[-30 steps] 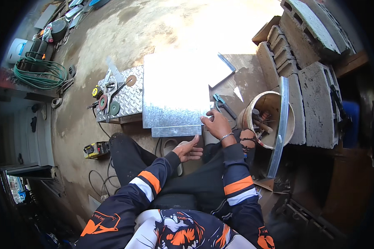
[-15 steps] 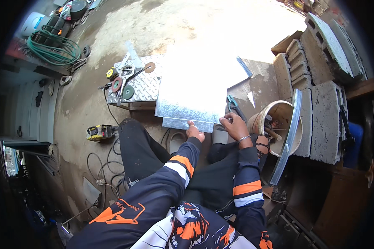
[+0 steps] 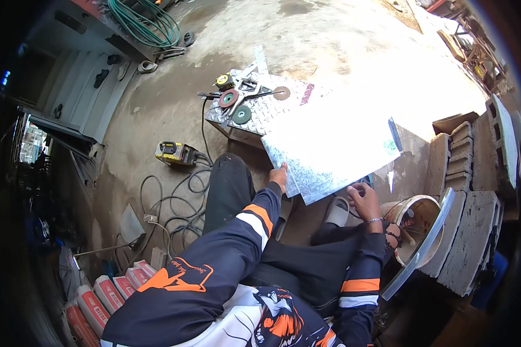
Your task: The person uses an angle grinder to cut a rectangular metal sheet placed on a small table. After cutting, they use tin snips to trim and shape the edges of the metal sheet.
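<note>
A shiny galvanised metal sheet [image 3: 330, 144] lies tilted over a low checker-plate box [image 3: 260, 113] in front of my knees. My left hand [image 3: 279, 175] grips the sheet's near left corner, fingers curled over the edge. My right hand [image 3: 363, 196] sits at the sheet's near right edge, fingers bent; a dark tool seems to be in it, mostly hidden under the sheet. Both sleeves are dark blue with orange and white bands.
Grinding discs [image 3: 235, 107] and a tape measure [image 3: 224, 81] lie on the box. A yellow power tool [image 3: 175, 152] with cables rests on the concrete to the left. Concrete blocks [image 3: 474, 191], a bucket [image 3: 419, 217] and a metal bar [image 3: 422, 248] stand right. A green hose [image 3: 147, 23] is coiled far left.
My view has swung left and closer. My left hand moved from lying on the sheet's near edge to gripping its left corner; the sheet now looks lifted and tilted.
</note>
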`<state>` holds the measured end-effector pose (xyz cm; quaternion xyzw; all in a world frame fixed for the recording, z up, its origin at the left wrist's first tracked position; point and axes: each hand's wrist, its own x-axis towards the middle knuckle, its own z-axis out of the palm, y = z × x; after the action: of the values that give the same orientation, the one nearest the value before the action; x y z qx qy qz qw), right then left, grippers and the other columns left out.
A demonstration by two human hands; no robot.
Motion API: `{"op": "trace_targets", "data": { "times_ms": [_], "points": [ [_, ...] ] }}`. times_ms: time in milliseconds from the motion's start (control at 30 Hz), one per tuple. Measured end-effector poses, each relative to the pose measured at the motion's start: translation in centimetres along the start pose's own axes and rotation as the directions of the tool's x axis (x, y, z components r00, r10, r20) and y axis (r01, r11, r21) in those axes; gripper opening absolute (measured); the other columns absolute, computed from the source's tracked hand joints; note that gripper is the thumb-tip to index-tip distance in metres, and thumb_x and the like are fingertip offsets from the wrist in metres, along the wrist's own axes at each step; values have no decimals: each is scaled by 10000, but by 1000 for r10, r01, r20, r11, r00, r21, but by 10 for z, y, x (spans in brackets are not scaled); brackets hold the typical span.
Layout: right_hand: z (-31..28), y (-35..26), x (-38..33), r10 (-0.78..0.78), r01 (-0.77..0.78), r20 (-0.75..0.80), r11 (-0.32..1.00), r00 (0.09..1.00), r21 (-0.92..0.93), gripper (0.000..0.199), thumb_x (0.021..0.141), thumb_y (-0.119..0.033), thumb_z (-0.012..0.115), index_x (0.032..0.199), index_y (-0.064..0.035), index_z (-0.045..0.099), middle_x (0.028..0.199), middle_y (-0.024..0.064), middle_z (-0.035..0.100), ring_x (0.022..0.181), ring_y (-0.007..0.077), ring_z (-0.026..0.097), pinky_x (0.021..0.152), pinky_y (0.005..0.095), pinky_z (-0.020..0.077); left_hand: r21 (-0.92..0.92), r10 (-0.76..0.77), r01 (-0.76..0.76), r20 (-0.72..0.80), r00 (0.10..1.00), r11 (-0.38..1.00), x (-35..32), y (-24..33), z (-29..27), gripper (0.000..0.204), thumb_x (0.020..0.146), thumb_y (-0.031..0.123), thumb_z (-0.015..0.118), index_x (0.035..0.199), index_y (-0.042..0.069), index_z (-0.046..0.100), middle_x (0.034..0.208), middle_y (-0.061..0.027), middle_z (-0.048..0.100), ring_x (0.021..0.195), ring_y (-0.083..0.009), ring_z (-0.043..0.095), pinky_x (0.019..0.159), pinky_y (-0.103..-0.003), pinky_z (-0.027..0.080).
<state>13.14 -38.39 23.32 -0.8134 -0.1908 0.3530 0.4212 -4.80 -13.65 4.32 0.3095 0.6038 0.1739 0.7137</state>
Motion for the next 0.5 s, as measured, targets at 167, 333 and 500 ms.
{"op": "trace_targets", "data": {
  "times_ms": [167, 333, 500],
  "points": [
    [13, -25, 1, 19, -17, 79, 999, 997, -29, 383, 882, -289, 673, 1042, 58, 645, 753, 103, 673, 611, 122, 622, 579, 277, 495, 329, 108, -90, -39, 993, 940, 36, 43, -31, 526, 958, 353, 604, 1182, -123, 575, 1152, -227, 643, 1003, -305, 636, 866, -425, 488],
    [14, -16, 9, 55, -46, 73, 992, 996, -119, 376, 889, -288, 670, 1038, 57, 648, 769, 119, 676, 621, 143, 636, 586, 285, 504, 900, 275, -85, -41, 960, 428, 8, 127, -8, 629, 843, 466, 698, 1135, -86, 624, 1172, -253, 644, 1131, -321, 613, 957, -402, 464],
    [34, -36, 14, 48, -20, 159, 985, 986, -173, 361, 886, -288, 667, 1025, 45, 656, 747, 117, 676, 628, 154, 643, 603, 301, 510, 866, 749, -268, -167, 641, 422, 13, 266, -59, 546, 786, 320, 766, 1228, 75, 559, 1239, -178, 577, 1205, -346, 521, 1011, -459, 410]
  ]
}}
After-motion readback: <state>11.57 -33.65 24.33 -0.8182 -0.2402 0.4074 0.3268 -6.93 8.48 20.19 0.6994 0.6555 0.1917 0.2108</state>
